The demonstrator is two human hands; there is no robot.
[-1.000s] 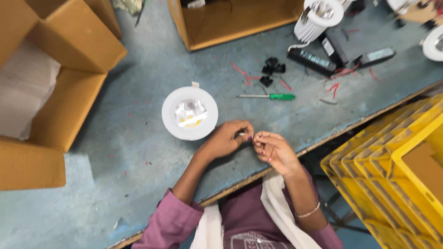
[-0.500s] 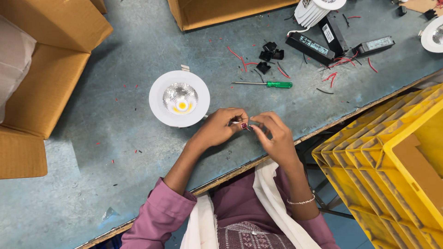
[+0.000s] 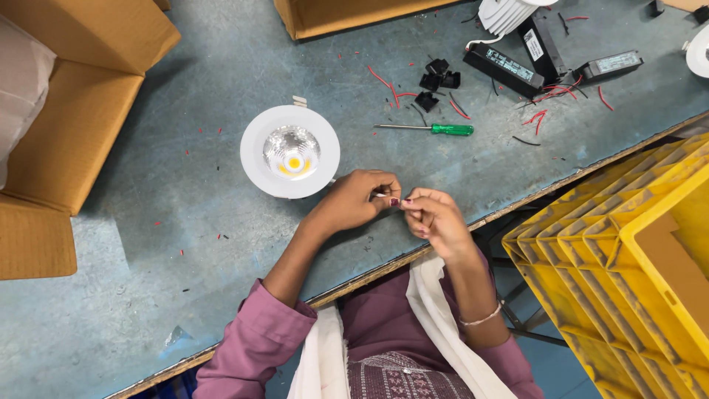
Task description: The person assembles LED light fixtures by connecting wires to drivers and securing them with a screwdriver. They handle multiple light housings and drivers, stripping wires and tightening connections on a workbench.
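A worn, matt blue-grey worktop [image 3: 148, 244], scuffed and speckled, carries a round downlight [image 3: 290, 151] with a smooth white rim and a glossy, faceted silvery reflector. Beside it lie a screwdriver [image 3: 432, 128] with a bright metal shaft and green plastic handle, dull brown cardboard boxes [image 3: 81, 111], and stacked yellow plastic crates [image 3: 628, 244].

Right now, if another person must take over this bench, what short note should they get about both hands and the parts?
Left hand: fingertips pinched on a thin wire end, just beside the round white downlight.
Right hand: fingertips pinched on the same wire, touching the left fingers.
Downlight lies face up on the blue table.
Green screwdriver lies untouched beyond the hands; black clips and black driver boxes further back.
Done: cut red wire bits lie scattered.
Left: the wire work in the fingers is unfinished.
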